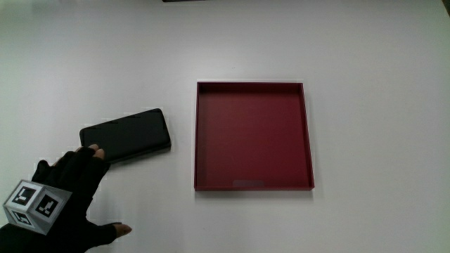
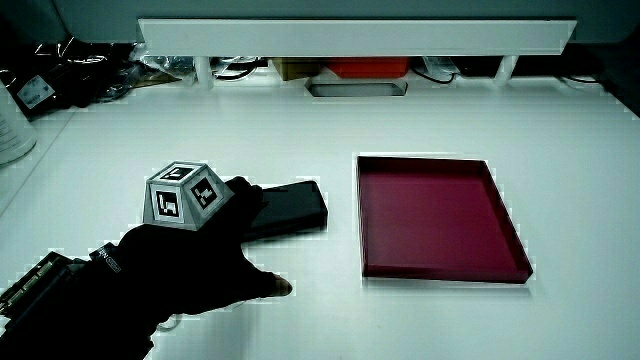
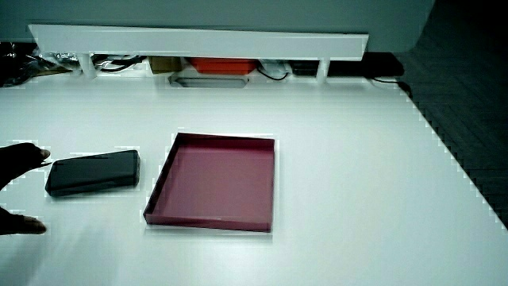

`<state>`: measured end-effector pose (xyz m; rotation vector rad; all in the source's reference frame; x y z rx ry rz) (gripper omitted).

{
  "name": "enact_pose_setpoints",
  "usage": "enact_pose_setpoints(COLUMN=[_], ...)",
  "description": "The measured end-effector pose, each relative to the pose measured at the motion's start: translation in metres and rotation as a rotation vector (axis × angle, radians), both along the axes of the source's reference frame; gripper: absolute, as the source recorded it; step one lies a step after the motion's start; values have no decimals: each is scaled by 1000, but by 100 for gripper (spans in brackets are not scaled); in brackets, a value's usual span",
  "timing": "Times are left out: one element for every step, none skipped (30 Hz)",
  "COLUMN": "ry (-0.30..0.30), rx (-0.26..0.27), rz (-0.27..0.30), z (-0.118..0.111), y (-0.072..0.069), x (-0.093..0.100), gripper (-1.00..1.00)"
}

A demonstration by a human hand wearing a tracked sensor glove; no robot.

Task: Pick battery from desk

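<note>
surface: my plain white matte table [image 1: 365,56] | edge: long low white partition [image 2: 350,35] on short legs | under it: cables and orange box [image 2: 365,66] | floor: dark carpet [image 3: 468,87]

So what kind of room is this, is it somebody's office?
Probably a lab or office workbench. A plain white table has a low partition with cables and gear tucked under it, and the hand wears a tracking cube while reaching for the black battery beside a red tray.
</note>
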<state>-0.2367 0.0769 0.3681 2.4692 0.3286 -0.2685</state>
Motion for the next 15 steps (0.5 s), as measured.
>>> enact_pose_setpoints(ry=[-11, 3, -12, -14, -6, 5, 24, 48, 71, 95, 33, 20, 32, 2, 20], rx=[8, 3, 18, 32, 33, 17, 45, 23, 2, -20, 27, 34, 10, -1, -5], rz=[-6, -1, -2, -2, -12, -38, -48, -85, -121, -157, -94, -93, -108, -100, -104], z=[3, 5, 6, 7, 13, 1, 7, 16, 25, 34, 17, 18, 21, 18, 24], y=[0, -1, -2, -3, -3, -9, -11, -12, -14, -16, -24, -28, -33, -37, -41], x=[-2, -2, -3, -4, -8, 1, -2, -7, -12, -18, -7, -7, -9, -7, -10], gripper=[0, 0, 0, 0, 0, 0, 0, 0, 0, 0, 0, 0, 0, 0, 0])
